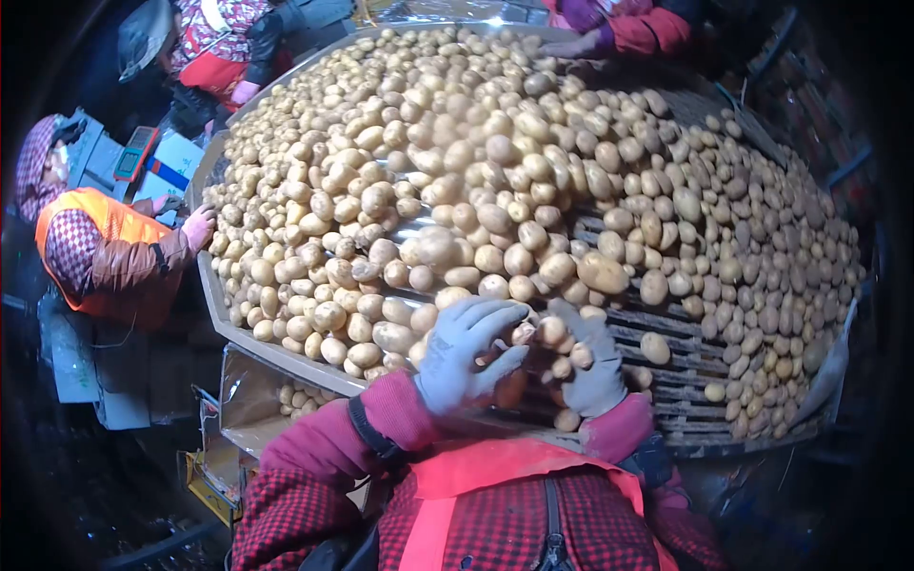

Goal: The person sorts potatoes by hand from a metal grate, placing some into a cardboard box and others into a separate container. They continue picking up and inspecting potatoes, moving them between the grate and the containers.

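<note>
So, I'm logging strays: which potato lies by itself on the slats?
The potato just to the right of the right hand; bare slats show all round it, unlike the heaped potatoes.

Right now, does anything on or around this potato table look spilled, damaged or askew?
Nothing looks clearly spilled or damaged. The one oddity is a pale sheet or bag slumped crookedly at the table's right end, beside the potatoes; it seems out of place, though its purpose is unclear.
</note>
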### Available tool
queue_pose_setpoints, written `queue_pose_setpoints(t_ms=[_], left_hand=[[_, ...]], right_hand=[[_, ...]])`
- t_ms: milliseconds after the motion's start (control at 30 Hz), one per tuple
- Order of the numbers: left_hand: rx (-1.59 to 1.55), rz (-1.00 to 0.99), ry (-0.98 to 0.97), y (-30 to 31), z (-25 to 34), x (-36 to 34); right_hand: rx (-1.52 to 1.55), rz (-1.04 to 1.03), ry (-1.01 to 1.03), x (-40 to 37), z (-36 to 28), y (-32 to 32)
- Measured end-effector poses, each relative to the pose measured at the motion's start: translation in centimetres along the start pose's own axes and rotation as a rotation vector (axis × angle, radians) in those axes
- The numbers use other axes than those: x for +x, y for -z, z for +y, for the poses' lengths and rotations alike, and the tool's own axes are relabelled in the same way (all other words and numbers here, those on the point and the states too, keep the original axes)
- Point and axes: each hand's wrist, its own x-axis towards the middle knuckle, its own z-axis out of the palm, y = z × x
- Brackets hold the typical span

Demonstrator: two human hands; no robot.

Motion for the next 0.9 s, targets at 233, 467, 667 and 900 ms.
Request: queue_pose_setpoints(t_ms=[233, 467, 667, 900], left_hand=[[0.185, -0.113, -0.056, 3.6, -3.2, 3.2], [0.232, -0.207, -0.125, 7.4, -9.4, 6.7], [0.434, -0.063, 0.040, 9.1, -19.8, 13.5], [0.876, -0.348, 0.373, 12.2, -25.0, 13.0]], right_hand=[[0.181, -0.215, -0.351, 6.2, -0.1, -6.8], [0.412, -0.288, -0.527, 12.3, -0.7, -10.1], [0.391, -0.422, -0.344, 16.6, 0.1, -6.5], [0.528, -0.418, -0.319, 17.2, 1.3, -5.1]])
